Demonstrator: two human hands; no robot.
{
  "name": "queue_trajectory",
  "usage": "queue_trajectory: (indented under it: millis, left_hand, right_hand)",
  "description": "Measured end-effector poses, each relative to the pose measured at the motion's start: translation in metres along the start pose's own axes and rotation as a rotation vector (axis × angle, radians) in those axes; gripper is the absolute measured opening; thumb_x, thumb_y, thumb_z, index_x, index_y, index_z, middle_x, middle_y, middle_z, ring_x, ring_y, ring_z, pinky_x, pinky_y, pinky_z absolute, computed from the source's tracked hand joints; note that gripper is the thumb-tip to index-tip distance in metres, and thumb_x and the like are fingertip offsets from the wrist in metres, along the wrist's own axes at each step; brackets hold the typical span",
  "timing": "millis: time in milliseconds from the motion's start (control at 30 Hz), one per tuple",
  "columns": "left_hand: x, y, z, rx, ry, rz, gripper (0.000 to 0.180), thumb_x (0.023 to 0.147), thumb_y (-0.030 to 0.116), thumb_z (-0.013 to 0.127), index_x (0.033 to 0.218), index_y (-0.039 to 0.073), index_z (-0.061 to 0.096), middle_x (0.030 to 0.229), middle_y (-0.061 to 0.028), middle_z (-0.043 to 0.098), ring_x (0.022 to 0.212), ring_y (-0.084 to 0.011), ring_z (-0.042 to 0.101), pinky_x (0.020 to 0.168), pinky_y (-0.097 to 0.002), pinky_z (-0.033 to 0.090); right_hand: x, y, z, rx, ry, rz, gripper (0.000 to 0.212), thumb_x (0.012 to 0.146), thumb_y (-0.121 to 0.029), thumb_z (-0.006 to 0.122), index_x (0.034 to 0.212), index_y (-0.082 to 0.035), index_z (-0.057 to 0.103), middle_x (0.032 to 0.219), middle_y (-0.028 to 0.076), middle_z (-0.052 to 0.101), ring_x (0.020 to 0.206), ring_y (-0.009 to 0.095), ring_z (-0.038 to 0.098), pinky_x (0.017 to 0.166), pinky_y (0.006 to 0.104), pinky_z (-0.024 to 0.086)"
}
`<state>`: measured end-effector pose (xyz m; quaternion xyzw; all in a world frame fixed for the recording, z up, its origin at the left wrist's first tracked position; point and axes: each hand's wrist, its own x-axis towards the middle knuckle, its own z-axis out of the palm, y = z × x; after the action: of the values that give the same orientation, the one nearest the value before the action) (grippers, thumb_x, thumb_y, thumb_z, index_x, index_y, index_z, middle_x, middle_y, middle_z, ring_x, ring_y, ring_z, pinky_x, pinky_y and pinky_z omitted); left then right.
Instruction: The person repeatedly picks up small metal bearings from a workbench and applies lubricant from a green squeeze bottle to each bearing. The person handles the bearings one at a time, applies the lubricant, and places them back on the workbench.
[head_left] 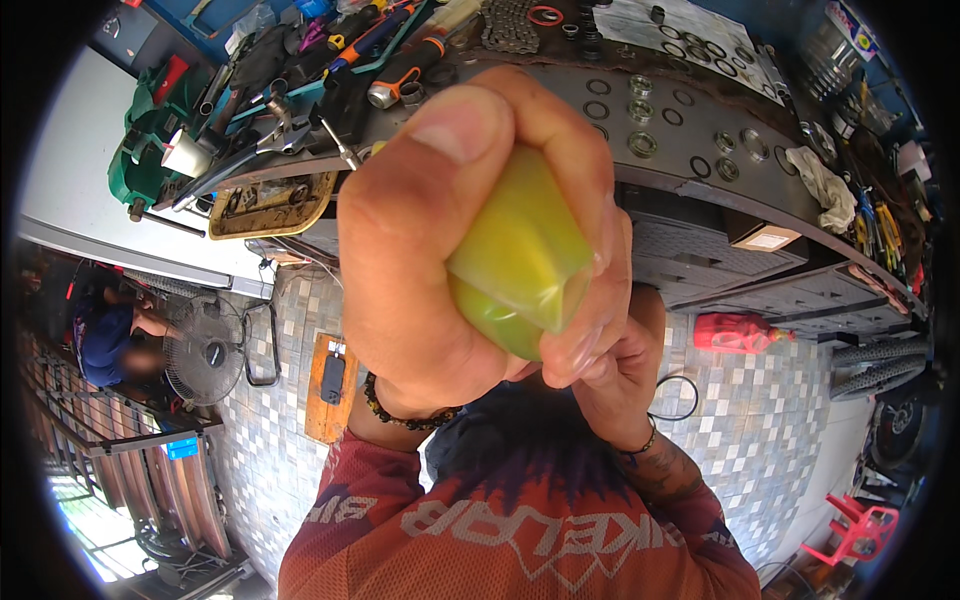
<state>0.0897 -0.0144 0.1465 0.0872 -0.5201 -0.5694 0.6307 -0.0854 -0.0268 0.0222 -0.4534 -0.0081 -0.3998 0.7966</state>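
Note:
My left hand (pixel 400 240) is raised close in front of me, its fingers wrapped round a soft, shiny yellow-green plastic pouch (pixel 525 250). One corner of the pouch pokes out between thumb and fingers, and the rest is hidden in the grip. Just below and to the right, my right hand (pixel 625 375) has its fingers bent together against the fingertips of the left. Whatever the right fingers hold, if anything, is covered. Behind both hands lies the metal workbench (pixel 700 190) with several bearings (pixel 642 145) and thin black rings (pixel 672 117).
Hand tools (pixel 400 90) and a bike chain (pixel 510 25) crowd the bench's left side. A yellow tray (pixel 270 208) sits below its edge. On the tiled floor are a red bottle (pixel 738 333) and a wooden board (pixel 328 400). Left, a person (pixel 105 335) is near a fan (pixel 205 350).

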Motion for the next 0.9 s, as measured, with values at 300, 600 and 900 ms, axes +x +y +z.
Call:
queue_trajectory:
  millis: [300,600,900]
  left_hand:
    - [-0.003,0.001,0.002,-0.012,0.01,0.011,0.049,0.111,0.035,0.012,0.098,0.005,0.049,0.074,-0.0143,0.057,0.054,-0.0237,0.049,0.053,-0.0379,0.045]
    - [-0.011,-0.005,-0.017,-0.445,0.297,0.228,0.038,0.111,0.037,0.031,0.096,0.008,0.05,0.072,-0.0024,0.05,0.052,-0.0138,0.044,0.044,-0.0311,0.042]
    - [-0.108,0.011,-0.043,-0.455,0.563,0.394,0.034,0.112,0.032,0.035,0.096,0.005,0.047,0.07,-0.0037,0.043,0.052,-0.0131,0.04,0.044,-0.03,0.038]
  right_hand:
    - [0.001,0.001,0.001,0.012,-0.021,0.0,0.047,0.104,-0.024,0.063,0.134,0.011,0.052,0.12,0.021,0.067,0.109,0.031,0.07,0.096,0.0463,0.058]
    - [0.001,-0.013,-0.007,0.103,-0.007,0.111,0.033,0.098,-0.002,0.066,0.128,0.005,0.055,0.115,0.017,0.067,0.108,0.027,0.07,0.094,0.0462,0.06]
    - [0.072,-0.146,-0.069,-0.677,0.362,-0.092,0.045,0.084,0.007,0.078,0.122,-0.002,0.055,0.111,0.013,0.071,0.103,0.018,0.07,0.092,0.0319,0.058]
